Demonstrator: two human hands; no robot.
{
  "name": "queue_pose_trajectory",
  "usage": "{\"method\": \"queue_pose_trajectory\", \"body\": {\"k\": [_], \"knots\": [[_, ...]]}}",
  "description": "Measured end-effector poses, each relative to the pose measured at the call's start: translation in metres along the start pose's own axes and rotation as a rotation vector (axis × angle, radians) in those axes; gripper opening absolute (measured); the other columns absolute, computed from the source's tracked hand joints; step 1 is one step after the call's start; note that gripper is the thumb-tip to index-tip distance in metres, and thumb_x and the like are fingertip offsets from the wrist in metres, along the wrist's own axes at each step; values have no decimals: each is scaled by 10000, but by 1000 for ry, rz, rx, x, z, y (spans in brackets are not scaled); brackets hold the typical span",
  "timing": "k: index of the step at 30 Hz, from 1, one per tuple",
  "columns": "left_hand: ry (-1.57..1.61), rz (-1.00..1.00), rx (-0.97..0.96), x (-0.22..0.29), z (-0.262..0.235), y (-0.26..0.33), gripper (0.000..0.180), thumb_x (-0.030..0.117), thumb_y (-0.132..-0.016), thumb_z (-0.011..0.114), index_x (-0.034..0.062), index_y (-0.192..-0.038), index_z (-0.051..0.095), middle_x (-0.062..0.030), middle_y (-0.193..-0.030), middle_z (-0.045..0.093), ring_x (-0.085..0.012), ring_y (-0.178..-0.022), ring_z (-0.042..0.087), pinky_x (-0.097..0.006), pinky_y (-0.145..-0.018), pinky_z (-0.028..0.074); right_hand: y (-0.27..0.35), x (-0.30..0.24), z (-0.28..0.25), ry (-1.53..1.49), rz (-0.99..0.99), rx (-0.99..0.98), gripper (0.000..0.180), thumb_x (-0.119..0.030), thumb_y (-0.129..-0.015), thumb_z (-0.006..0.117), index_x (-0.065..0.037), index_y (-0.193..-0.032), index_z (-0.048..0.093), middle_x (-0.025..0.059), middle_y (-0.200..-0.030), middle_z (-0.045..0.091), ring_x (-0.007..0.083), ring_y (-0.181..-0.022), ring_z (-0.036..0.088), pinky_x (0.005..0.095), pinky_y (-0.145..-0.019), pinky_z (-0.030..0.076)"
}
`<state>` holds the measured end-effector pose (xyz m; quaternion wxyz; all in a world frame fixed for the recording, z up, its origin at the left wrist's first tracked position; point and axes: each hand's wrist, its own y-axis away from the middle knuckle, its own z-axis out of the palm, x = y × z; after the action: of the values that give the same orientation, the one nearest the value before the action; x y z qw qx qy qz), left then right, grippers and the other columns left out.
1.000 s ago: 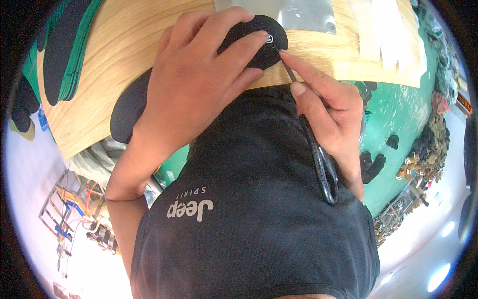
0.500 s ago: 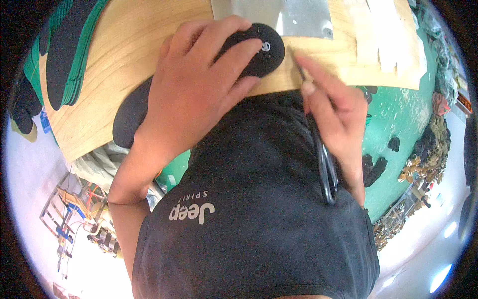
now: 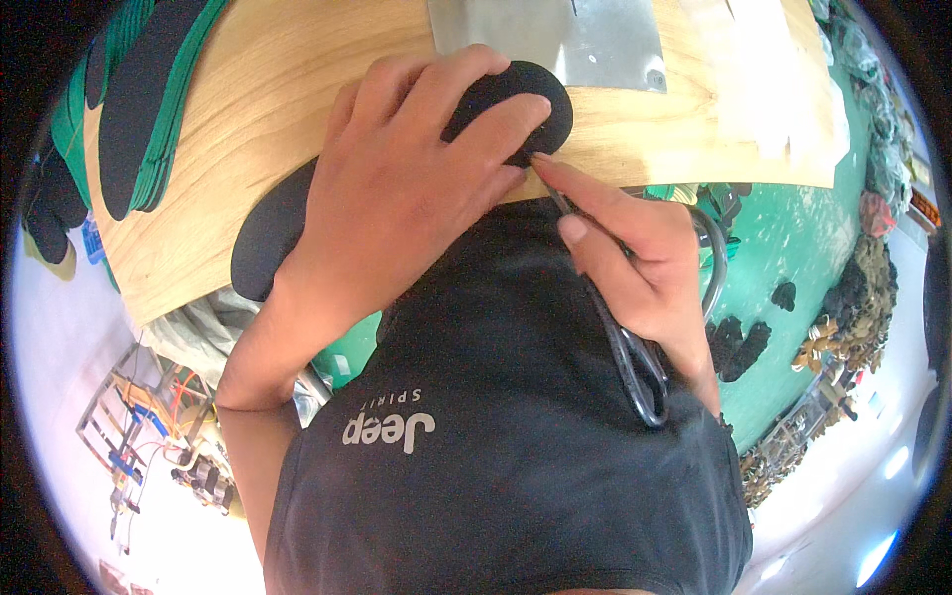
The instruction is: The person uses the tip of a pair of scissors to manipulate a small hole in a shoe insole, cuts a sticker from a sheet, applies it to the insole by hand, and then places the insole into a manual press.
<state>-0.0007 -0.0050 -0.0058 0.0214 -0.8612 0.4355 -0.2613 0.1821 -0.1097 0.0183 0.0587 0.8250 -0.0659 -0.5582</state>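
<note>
One hand (image 3: 382, 188) on insole (image 3: 543, 84), wood-grain table (image 3: 283, 99), metal sheet (image 3: 610, 45), green floor (image 3: 783, 238)

i see a wide band of bare wooden tabletop (image 3: 263, 99) between the stacked green-and-black insoles (image 3: 149, 109) at upper left and my left hand (image 3: 392, 169), enough to pass through. right of the black insole (image 3: 533, 79) lies more open wood, bounded by the metal sheet (image 3: 615, 45) above and white strips (image 3: 764, 89) at upper right. just below, my right hand (image 3: 640, 258) and the scissors (image 3: 640, 377) block the way.
</note>
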Motion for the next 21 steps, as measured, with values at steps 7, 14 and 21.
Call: {"method": "queue_pose_trajectory", "body": {"k": [7,14,21], "knots": [[-48,10,-9,1,1,2,423,215,-752,689,190,-1164,597,-53,-1250,530,-286,-1099,503,-407,-941,383,-5,8,-15,117,113,223,316,-36,-881,565,-6,-1191,619,15,-600,542,29,-586,448,184,-575,407],[-140,28,-68,10,-2,-2,401,181,-759,680,214,-1151,598,-66,-1258,498,-300,-1125,477,-411,-942,394,2,5,-10,31,53,114,362,-16,-889,524,-23,-1243,598,-20,-655,545,46,-614,478,185,-584,376],[-222,93,-116,23,-10,-19,359,163,-766,680,170,-1111,586,-95,-1251,487,-329,-1095,477,-426,-930,417,-1,15,-11,29,-18,68,360,-32,-898,529,-41,-1253,592,-18,-630,522,46,-595,457,189,-578,378]]}}
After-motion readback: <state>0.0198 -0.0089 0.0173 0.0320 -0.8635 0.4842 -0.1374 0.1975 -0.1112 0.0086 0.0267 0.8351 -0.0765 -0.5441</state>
